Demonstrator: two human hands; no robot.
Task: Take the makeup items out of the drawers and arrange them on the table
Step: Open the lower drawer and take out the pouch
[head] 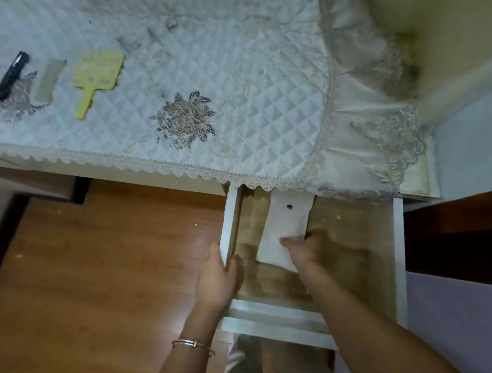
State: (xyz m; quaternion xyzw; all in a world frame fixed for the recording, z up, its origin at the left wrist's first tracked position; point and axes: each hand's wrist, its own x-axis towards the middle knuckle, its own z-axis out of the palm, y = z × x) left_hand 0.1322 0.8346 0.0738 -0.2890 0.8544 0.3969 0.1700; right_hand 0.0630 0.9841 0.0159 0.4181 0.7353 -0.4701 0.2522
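- The drawer (399, 249) is standing pulled out from under the table (164, 169), at its right end.
- The left hand (215, 276) is gripping the drawer's left side wall, with the fingers curling over the top edge; a thin bracelet (192, 344) is sitting on that wrist.
- The right hand (305, 248) is reaching inside the drawer and holding the near end of a flat white item (286, 224), thumb on its face and fingers bending round its right edge, though blur is softening the detail.
- The flat white item is lying on the drawer bottom, angled toward the table.
- A black tube (11, 75), a pale comb (48, 79) and a yellow hand mirror (96, 77) are lying side by side on the quilted cloth (248, 86) at the table's left end.
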